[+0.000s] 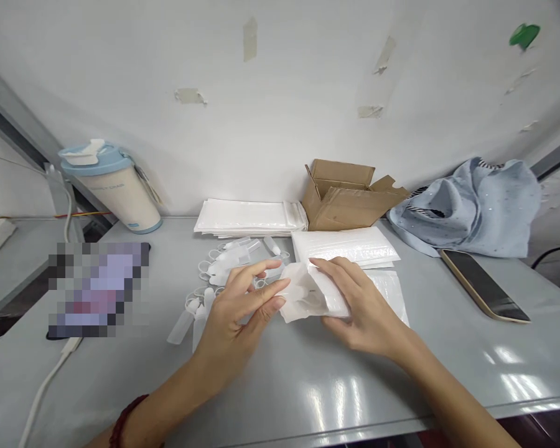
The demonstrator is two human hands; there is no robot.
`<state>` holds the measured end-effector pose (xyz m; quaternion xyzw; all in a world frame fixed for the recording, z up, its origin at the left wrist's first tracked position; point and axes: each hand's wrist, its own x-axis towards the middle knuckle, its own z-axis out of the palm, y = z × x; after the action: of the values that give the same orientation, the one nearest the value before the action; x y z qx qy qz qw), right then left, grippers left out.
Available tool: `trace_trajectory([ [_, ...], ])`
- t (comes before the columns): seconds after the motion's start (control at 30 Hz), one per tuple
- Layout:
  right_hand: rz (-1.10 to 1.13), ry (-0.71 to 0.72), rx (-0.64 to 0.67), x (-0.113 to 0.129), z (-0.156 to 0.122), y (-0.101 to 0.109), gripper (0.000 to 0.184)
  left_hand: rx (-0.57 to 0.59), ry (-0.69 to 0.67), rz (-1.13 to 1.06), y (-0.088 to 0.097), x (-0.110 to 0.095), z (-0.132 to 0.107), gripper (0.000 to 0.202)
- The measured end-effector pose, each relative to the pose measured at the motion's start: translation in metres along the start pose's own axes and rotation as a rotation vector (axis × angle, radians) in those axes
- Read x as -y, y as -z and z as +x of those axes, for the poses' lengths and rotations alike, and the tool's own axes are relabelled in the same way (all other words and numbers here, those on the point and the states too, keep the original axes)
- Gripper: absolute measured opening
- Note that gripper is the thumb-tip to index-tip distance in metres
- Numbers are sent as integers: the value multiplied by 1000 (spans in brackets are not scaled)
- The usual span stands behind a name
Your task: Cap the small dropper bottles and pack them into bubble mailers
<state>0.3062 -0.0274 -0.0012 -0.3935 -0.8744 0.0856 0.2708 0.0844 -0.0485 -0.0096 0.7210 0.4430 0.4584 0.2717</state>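
My right hand (359, 305) grips a small white padded bag (308, 295) by its side, fingers curled round it, just above the grey table (280, 386). My left hand (240, 311) meets the bag's open left end, with thumb and fingers extended and touching the opening. Whether something small sits between those fingertips is unclear. Behind my left hand lies a heap of small clear plastic bottles with ring caps (224, 267). Under and behind my right hand rest more flat white bags (345, 246).
A stack of white bags (249, 218) and an open cardboard box (348, 196) stand at the wall. A blue-lidded cup (114, 183) is at back left, a blurred phone with cable (98, 289) at left, another phone (483, 286) and blue cloth (476, 208) at right.
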Motion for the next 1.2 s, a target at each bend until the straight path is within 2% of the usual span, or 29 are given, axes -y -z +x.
trace_trajectory([
  [0.1, 24, -4, -12, 0, 0, 2, 67, 156, 231, -311, 7, -3, 4, 24],
  [0.2, 59, 3, -30, -1, 0, 4, 66, 237, 451, -681, 12, -2, 10, 44],
  [0.3, 102, 46, -20, 0, -1, 4, 66, 331, 571, -891, 11, 1, 13, 57],
  [0.4, 122, 95, 44, 6, -2, 0, 66, 430, 625, -884, 5, 3, 13, 48],
  [0.57, 115, 127, 159, 15, -2, -10, 65, 484, 635, -692, 1, 1, 12, 40],
  [0.63, 98, 126, 152, 15, -2, -11, 62, 557, 672, -695, 4, 0, 12, 33],
  [0.73, 82, 125, 107, 12, -3, -7, 65, 649, 759, -813, 10, -2, 13, 26],
  [0.93, 52, 113, 152, 13, -1, 0, 74, 585, 779, -948, 7, 1, 14, 22],
  [1.07, -13, 140, 179, 14, 0, -2, 74, 526, 813, -881, 2, 3, 12, 24],
  [1.2, -37, 171, 170, 15, -3, -9, 69, 469, 830, -760, -4, 0, 9, 14],
])
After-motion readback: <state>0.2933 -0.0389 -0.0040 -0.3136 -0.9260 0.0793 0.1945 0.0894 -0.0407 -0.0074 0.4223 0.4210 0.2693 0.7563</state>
